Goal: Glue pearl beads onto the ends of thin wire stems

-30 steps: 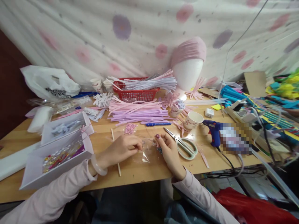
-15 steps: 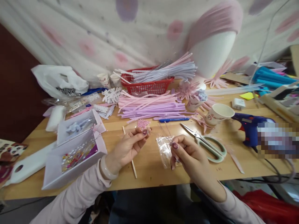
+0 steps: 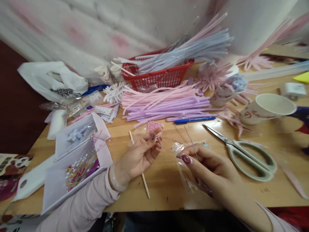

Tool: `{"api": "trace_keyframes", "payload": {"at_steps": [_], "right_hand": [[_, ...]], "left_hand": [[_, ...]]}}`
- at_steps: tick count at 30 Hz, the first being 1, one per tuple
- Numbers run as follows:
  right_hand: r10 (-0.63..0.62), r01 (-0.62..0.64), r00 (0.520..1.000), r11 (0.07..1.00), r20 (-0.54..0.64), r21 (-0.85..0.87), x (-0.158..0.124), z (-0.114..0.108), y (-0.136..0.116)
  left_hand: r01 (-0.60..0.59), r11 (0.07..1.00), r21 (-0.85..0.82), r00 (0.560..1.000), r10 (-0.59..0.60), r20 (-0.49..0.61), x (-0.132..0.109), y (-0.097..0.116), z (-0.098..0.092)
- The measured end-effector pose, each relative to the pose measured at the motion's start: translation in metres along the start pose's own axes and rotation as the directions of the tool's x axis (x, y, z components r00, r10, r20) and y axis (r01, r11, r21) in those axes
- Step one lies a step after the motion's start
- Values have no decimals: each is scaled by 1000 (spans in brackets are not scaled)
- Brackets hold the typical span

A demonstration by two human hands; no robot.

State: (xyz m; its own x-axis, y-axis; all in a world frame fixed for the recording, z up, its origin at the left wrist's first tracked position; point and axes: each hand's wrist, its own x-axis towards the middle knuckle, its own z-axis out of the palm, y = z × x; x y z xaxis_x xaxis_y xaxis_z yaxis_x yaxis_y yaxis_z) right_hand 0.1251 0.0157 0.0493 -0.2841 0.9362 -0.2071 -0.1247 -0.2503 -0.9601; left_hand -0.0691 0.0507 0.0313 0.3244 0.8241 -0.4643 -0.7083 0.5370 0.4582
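Observation:
My left hand [image 3: 140, 155] is closed in a pinch on a small bead [image 3: 157, 139], greenish and partly covered by the fingertips. Thumb and forefinger of my right hand [image 3: 214, 175] are pressed together on a thin wire [image 3: 169, 149], which stretches across to the left hand. More thin strands rise beside the right fingers. A clear plastic bag [image 3: 184, 174] lies partly under the right hand. Just beyond the left fingertips is a packet of pink beads [image 3: 154, 125]. A thin wooden stick [image 3: 145, 183] lies beneath the left hand.
Green-handled scissors [image 3: 251, 158] lie right of my right hand, near a paper cup [image 3: 260, 109]. Behind are a blue pen [image 3: 194, 120], purple pipe cleaners [image 3: 166, 109] and a red basket [image 3: 159, 77]. White boxes [image 3: 51, 190] with beads stand at the left.
The view has moved closer and shifted. My hands have come nearer each other, and the bead in the left fingers shows more clearly. Both hands remain pinched.

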Motion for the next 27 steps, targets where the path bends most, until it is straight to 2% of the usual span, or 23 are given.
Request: {"api": "trace_keyframes", "payload": {"at_steps": [4, 9, 17, 27], "right_hand": [[-52, 47, 998, 989, -27, -140, 3, 0, 5], [-132, 108, 990, 946, -57, -305, 5, 2, 7], [-149, 115, 986, 940, -81, -323, 7, 4, 9], [-136, 101, 987, 939, -87, -328, 9, 5, 9]], "left_hand": [[42, 998, -47, 996, -46, -78, 2, 1, -6], [-5, 999, -47, 1000, 4, -16, 2, -3, -10], [-21, 999, 40, 1000, 21, 4, 0, -7, -10], [-34, 997, 69, 999, 34, 7, 0, -7, -8]]}}
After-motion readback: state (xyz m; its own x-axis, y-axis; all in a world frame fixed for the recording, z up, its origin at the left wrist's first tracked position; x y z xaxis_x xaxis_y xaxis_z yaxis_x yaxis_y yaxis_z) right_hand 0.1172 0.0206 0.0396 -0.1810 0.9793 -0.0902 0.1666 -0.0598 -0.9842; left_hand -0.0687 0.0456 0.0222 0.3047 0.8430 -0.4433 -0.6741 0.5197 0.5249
